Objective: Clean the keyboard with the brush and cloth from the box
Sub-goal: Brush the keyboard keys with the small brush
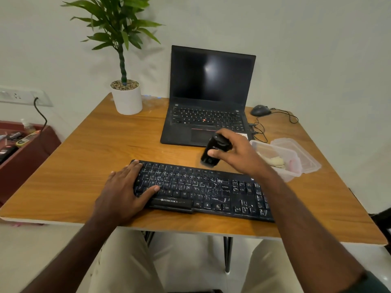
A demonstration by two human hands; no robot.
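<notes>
Head view, key relation: the keyboard [203, 189] lies directly below and toward the person from the brush [212, 151], its long axis running left to right across the desk [84, 166]; the brush hangs just beyond the keyboard's far edge, above its middle-right part.
Head view, right hand: the right hand [234, 153] holds the brush, its fingers [213, 153] curled round the dark body, thumb on the near side. It is the hand nearer the box.
Head view, left hand: the left hand [127, 187] rests flat on the keyboard's left end, fingers straight and spread, holding nothing; it looks to be steadying the board.
Head view, brush: a black, stubby, rounded piece, smooth and slightly glossy, tilted with its lower end toward the keys. Blur hides the bristles.
Head view, keyboard: black hard plastic, long and low, its keys streaked with pale dust or marks, thickest on the right half.
Head view, box: the box [281, 163] is clear thin plastic, open, just right of the keyboard's far right corner, its lid [300, 153] lying beside it.
Head view, cloth: the cloth [275, 161] is pale and soft, bunched inside the box.
Head view, step: brushing seems about to begin; the cloth's turn has not yet come.
Head view, surroundings: a black laptop [209, 96] stands open behind, with a mouse [260, 110] and a potted plant [124, 60].
</notes>
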